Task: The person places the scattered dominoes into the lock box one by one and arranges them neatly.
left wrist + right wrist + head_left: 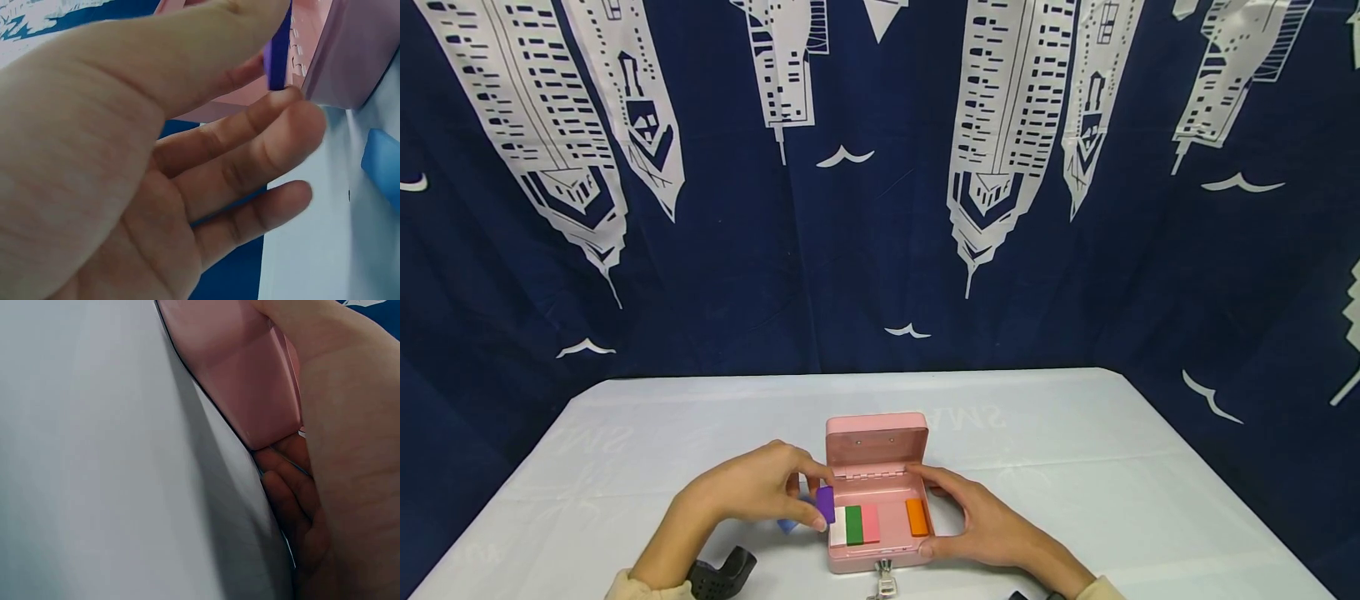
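A pink metal box (892,518) stands on the table with its lid raised. White (838,527), green (853,525) and pink (870,523) blocks lie side by side at its left inside. Near the right wall is an orange block (917,517). My left hand (760,483) pinches a purple block (825,503) at the box's left rim; in the left wrist view the purple block (279,59) stands on edge, partly hidden by the thumb. My right hand (973,521) grips the box's right side, thumb at the front corner, fingers towards the back.
A blue block (786,526) lies on the white table (1045,450), left of the box and partly under my left hand. A silver clasp (886,575) hangs at the box's front. Behind the table hangs a navy cloth (850,250) with white building prints.
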### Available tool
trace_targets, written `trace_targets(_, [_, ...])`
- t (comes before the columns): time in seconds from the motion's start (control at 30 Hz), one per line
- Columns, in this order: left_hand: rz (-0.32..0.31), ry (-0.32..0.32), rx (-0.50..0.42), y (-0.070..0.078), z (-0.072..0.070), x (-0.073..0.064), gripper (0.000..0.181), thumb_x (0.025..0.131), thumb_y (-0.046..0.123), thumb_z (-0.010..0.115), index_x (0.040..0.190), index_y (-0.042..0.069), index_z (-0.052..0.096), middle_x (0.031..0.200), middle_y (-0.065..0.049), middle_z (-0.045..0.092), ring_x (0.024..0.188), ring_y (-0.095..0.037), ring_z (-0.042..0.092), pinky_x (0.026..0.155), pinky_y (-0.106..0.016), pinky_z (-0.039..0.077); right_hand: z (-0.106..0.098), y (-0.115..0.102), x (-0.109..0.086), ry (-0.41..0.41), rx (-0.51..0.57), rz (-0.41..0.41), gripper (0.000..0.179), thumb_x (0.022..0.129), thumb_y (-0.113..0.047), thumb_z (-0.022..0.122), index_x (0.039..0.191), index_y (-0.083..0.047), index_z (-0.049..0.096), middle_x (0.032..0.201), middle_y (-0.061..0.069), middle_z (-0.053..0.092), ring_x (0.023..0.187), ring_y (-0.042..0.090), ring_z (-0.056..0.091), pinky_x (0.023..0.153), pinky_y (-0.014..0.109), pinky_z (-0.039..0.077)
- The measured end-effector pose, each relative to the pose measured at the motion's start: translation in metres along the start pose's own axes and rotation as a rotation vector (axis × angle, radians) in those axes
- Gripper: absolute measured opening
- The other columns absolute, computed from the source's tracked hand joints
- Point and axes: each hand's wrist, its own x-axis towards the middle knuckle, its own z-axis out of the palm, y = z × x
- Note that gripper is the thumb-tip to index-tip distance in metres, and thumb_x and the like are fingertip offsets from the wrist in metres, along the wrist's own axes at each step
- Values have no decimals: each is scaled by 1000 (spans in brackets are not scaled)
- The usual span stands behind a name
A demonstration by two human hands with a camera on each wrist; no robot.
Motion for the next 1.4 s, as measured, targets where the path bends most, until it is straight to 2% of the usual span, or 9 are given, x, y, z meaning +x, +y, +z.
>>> trace_targets(0.2, [32,42,67,4,4,3,49,78,34,86,120,14,73,92,9,69,57,1,54,52,-19,48,0,1,-1,0,5,7,83,79,-47,82,150,-41,38,154,-12,44,134,15,51,115,32,42])
trace_targets(0.4, [100,70,101,11,6,6,41,81,36,83,116,17,73,98,11,69,62,3,54,60,-18,51,0,0,-1,-3,8,23,83,79,-48,82,149,-43,38,154,-13,44,134,15,51,115,35,42])
trace_targets(0.63, [114,85,117,14,10,8,45,80,36,83,119,17,72,102,10,70,60,3,53,60,-17,50,0,-1,0,-12,1,48,83,78,-51,81,149,-43,38,154,-12,44,135,15,51,116,40,42])
trace_targets(0.77, [120,97,185,16,14,9,51,81,41,81,124,15,71,105,8,70,64,4,53,69,-19,51,0,-1,0,-9,5,33,82,79,-49,81,149,-43,38,154,-13,45,134,14,52,116,38,42])
trace_targets(0.9, [128,93,235,19,17,10,51,82,41,81,124,15,71,99,9,68,69,3,52,77,-22,49,0,1,0,1,9,6,83,79,-46,82,150,-42,38,153,-14,45,133,14,52,116,35,42])
trace_targets(1.23, [152,89,242,24,26,16,48,84,41,80,126,21,70,93,8,65,71,0,51,69,-16,45,0,1,1,-11,0,26,82,80,-48,81,150,-41,38,154,-13,44,135,15,51,116,40,41])
trace_targets(1.4, [163,102,252,24,31,19,48,85,44,77,126,21,70,97,9,65,77,-2,54,73,-16,48,-1,0,0,-7,-6,23,82,80,-48,81,150,-42,38,154,-13,45,134,14,51,115,40,42])
